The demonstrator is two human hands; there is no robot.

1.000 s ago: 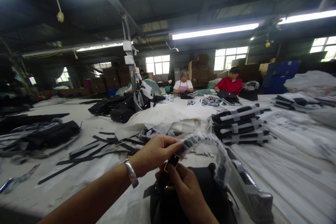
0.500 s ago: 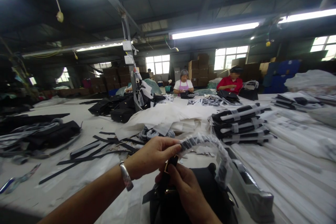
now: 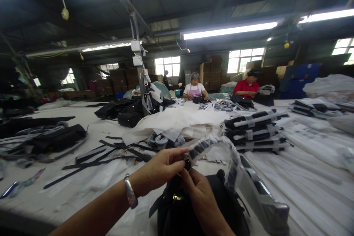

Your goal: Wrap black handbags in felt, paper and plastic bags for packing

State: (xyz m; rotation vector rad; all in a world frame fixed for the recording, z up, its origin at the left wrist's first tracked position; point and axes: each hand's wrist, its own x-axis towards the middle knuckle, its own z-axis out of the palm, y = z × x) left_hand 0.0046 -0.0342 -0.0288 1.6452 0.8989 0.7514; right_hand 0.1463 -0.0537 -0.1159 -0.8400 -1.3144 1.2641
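Note:
A black handbag point(image 3: 177, 217) with gold-coloured metal fittings stands at the table's near edge, in front of me. Its arched handle point(image 3: 233, 162) is wrapped in clear plastic film. My left hand point(image 3: 163, 167), with a silver bangle on the wrist, pinches the left end of the handle, just where the wrapping stops. Right beside it, my right hand point(image 3: 199, 190) is closed on the black strap end that joins handle to bag. The fingertips of both hands nearly meet, and they hide most of that joint.
A tape dispenser point(image 3: 265, 199) stands right of the bag. Behind it lies a stack of wrapped black straps point(image 3: 254, 132). White paper sheets point(image 3: 171, 120) are heaped mid-table, loose black strips point(image 3: 94, 162) to the left, scissors point(image 3: 24, 184) far left. Two people point(image 3: 195, 88) work across the table.
My hands have drawn closer together at the handle's left end, covering the strap and buckle seen before. A gold-coloured fitting on the bag now shows more plainly. The view has shifted slightly.

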